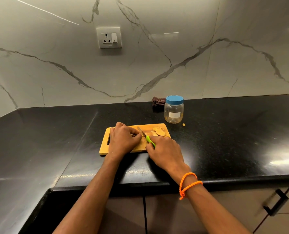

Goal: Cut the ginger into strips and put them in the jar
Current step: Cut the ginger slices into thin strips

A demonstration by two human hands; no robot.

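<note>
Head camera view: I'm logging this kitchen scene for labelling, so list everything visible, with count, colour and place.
Wooden cutting board: one, tan, on the counter, under both hands.
Ginger slices: a small pile, pale brown, right end of the board.
Green-handled knife: one, steel blade, over the board.
Clear plastic jar with blue lid: one, lid on, behind the board.
Ginger scrap: one, beside the jar.
Checked cloth: one, dark brown, against the wall.
Wall socket: one, white, on the marble wall.
Black stone counter: one.
Cabinet handle: one, black, lower right.
Left hand: curled on the board; its grip is hidden.
Right hand: holds the knife; orange wristband.
</note>
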